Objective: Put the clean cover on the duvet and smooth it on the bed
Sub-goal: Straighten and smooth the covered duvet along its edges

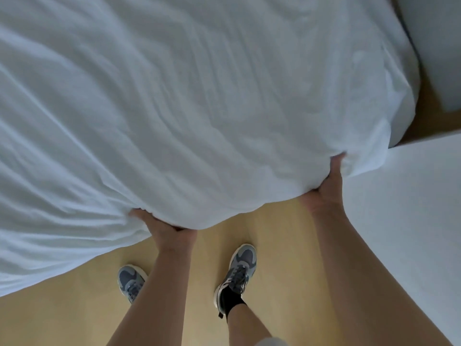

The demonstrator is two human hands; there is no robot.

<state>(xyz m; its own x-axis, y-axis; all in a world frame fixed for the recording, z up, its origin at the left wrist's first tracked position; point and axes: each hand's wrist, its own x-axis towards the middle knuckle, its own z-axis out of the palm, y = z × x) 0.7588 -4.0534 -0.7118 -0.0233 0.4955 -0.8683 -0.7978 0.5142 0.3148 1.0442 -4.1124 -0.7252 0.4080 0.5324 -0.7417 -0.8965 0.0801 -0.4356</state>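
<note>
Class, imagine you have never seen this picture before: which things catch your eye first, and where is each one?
The big white duvet fills the upper and left part of the view, creased and billowing. At its near edge the left hand and the right hand each grip the fabric. Below them, two grey shoes stand on the pale wooden floor.

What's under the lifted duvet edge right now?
The left hand and right hand grip the duvet edge, fingers tucked beneath; wooden floor shows below it. Anything under the rest is covered.
</note>
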